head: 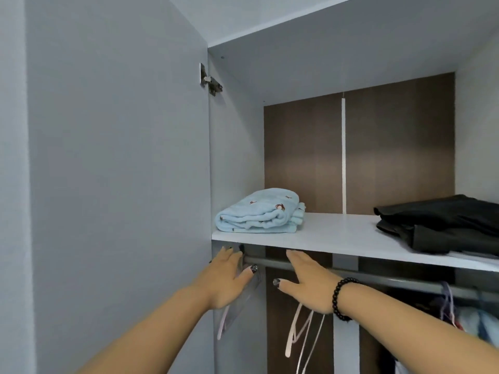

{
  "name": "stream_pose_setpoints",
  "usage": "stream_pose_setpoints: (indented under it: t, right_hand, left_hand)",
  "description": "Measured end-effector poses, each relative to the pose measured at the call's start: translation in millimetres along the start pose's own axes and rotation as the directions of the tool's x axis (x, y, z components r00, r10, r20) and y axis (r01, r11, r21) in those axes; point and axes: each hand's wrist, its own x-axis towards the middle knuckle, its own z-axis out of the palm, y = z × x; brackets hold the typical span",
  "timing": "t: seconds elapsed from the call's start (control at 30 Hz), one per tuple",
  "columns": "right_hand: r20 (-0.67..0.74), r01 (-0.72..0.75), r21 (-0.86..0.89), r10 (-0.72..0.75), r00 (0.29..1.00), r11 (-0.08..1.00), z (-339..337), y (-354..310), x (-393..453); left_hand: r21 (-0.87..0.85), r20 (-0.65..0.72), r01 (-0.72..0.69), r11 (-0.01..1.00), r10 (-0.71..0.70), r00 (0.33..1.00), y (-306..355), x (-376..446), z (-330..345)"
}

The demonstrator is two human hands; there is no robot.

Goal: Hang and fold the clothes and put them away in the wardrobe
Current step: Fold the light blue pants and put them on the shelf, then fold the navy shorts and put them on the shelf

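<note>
A folded light-blue garment (259,211) with small red motifs lies at the left end of the wardrobe shelf (337,236). A folded black garment (445,222) lies at the shelf's right end. Just below the shelf's front edge, my left hand (229,276) and my right hand (307,282) reach forward with fingers straight and thumbs spread, in front of the grey hanging rail (378,279). Neither hand visibly grips anything. A clear hanger (243,300) hangs behind my left hand and a white hanger (294,333) behind my right hand. My right wrist wears a black bead bracelet.
The grey wardrobe door (108,157) stands open on the left, with its hinge (210,82) at the top. Light-blue and dark clothes on hangers (472,322) fill the rail's right end. The wardrobe's back panel is brown.
</note>
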Motion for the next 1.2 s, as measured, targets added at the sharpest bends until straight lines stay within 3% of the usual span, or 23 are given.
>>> stream_pose_setpoints:
  t: [0.13,0.3,0.47,0.73,1.07,1.2]
  right_hand:
    - [0.037,-0.014,-0.081,0.017,0.999,0.997,7.5,-21.1,-46.0]
    - [0.062,0.011,-0.121,-0.003,0.998,0.993,10.6,-42.9,-89.8]
    - [0.098,0.087,-0.092,-0.078,0.992,0.992,23.3,-65.8,-129.6]
    - [0.160,0.263,0.023,-0.264,0.951,0.964,59.6,-107.6,-210.4]
    - [0.321,0.398,0.182,-0.437,0.840,0.899,125.5,-169.7,-310.1]
    - [0.358,0.410,0.278,-0.489,0.795,0.869,146.2,-205.8,-340.0]
  left_hand:
    - [0.083,0.072,-0.004,0.997,-0.002,0.997,3.6,-56.4,-8.7]
    - [0.185,0.076,-0.055,0.981,0.042,0.996,6.5,-122.5,-19.4]
    - [0.212,0.052,-0.018,0.977,0.007,0.999,12.5,-193.3,-17.0]
    - [0.135,0.074,0.200,0.971,-0.211,0.975,29.9,-329.3,-10.4]
    - [0.126,0.068,0.469,0.874,-0.479,0.875,45.5,-493.0,-4.3]
    - [-0.040,0.040,0.583,0.811,-0.582,0.812,43.0,-544.7,-5.4]
